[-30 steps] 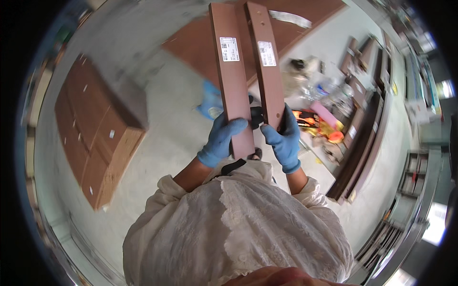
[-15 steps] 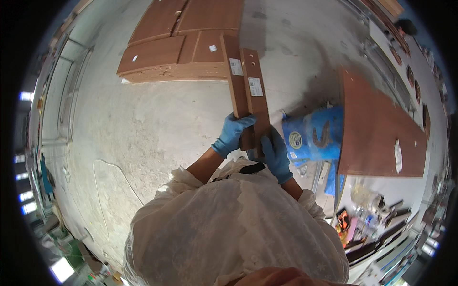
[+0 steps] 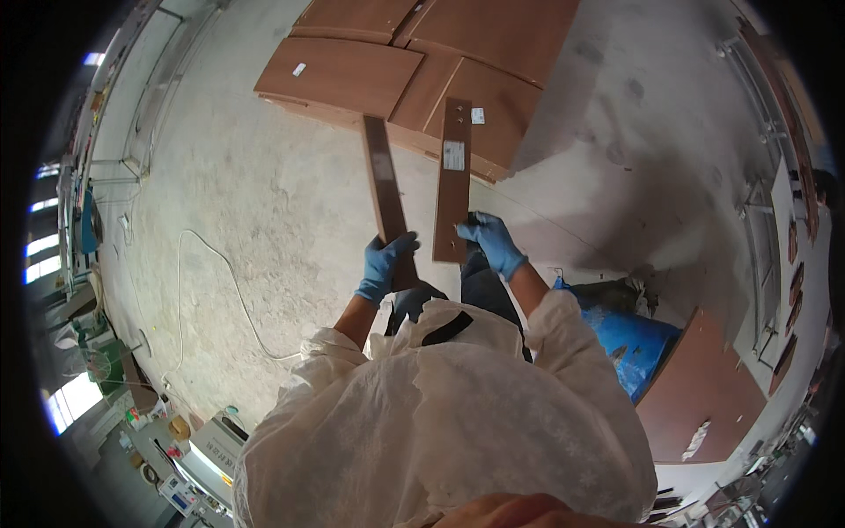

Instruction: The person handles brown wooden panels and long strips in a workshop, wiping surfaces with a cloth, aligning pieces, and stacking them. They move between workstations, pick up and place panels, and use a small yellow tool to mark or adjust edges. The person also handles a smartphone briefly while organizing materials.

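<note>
Both my hands wear blue gloves. My left hand [image 3: 385, 264] is closed round the lower end of a narrow brown board [image 3: 384, 180], whose label is blurred. My right hand [image 3: 493, 244] grips the lower right edge of a second brown board [image 3: 453, 185], with a white label and small round holes near its far end. The two boards stand apart, both pointing away from me. Beyond them lies a stack of wide brown panels [image 3: 343, 75] bearing small white labels; the far end of the right board overlaps it in view.
On the right, a blue drum [image 3: 629, 348] lies beside a large brown panel [image 3: 704, 396]. A pale cable [image 3: 231, 273] curls over the concrete floor [image 3: 273, 194] at left. Metal racks [image 3: 757, 264] line the right side. Equipment [image 3: 202, 458] stands at lower left.
The two boards were side by side and are now spread apart, one in each hand. My view has turned right, so the panel stack appears nearer the middle and the drum lower.
</note>
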Demonstrator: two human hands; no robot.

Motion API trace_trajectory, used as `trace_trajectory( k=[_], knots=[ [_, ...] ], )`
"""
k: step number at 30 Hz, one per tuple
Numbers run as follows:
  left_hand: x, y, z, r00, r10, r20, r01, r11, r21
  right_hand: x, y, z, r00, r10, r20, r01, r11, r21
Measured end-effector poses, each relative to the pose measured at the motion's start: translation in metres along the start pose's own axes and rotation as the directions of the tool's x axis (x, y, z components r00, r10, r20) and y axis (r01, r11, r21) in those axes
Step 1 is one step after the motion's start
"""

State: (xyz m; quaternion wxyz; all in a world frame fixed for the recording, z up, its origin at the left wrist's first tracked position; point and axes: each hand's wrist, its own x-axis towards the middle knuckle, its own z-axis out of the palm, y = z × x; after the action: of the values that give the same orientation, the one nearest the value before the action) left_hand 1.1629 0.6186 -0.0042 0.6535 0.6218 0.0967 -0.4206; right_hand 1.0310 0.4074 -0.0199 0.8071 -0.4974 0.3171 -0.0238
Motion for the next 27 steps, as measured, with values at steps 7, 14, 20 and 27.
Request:
trace_trajectory(
  k=[7, 14, 20, 27],
  knots=[
    [0.063, -0.097, -0.117, 0.929, -0.208, -0.306, 0.205, 0.978, -0.041, 0.244, 0.005, 0.013, 0.985, 0.030, -0.171, -0.052, 0.991, -0.125],
    [0.105, -0.147, -0.158, 0.825, -0.444, -0.351, 0.407, 0.896, -0.175, 0.405, 0.048, 0.028, 0.966, -0.020, -0.256, 0.013, 1.000, -0.027],
    [0.127, -0.122, -0.192, 0.855, -0.434, -0.284, 0.484, 0.865, 0.135, 0.486, 0.071, 0.025, 0.870, 0.121, -0.477, -0.122, 0.992, 0.030],
    [0.143, -0.109, -0.200, 0.811, -0.500, -0.304, 0.574, 0.781, 0.246, 0.524, 0.077, 0.011, 0.833, 0.132, -0.537, -0.187, 0.981, -0.047]
  ],
)
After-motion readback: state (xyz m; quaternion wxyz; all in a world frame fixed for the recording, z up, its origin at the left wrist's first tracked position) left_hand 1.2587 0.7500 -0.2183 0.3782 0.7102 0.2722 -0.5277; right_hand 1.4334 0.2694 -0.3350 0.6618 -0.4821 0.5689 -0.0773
